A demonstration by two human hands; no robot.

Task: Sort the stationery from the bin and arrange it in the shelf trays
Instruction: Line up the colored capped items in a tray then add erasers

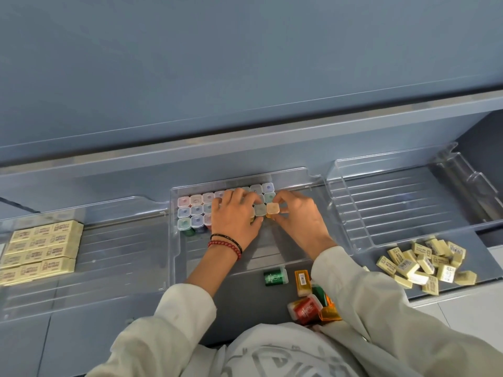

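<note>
Packed into the left tray (114, 205) in neat rows: yellow erasers (40, 248), apparently finished. In the middle tray (174, 240), three rows of small capped cases (190, 210) standing upright, part filled. Laid over those rows, the left hand (234, 216), fingers loosely spread, steadying and gripping nothing. Pinched by the curled fingers of the right hand (296, 219), an orange-capped case (273, 208) at the row's right end. Loose on the near shelf (239, 300): several coloured cases (306, 311). Further right, the right tray (394, 202) yet to be stocked, and a heap of unsorted erasers (424, 263). Roughly half done, at a guess.

a blue-grey back panel (245, 63) rises behind the dark grey shelf (242, 300), with pale floor tiles (462, 319) at lower right.
</note>
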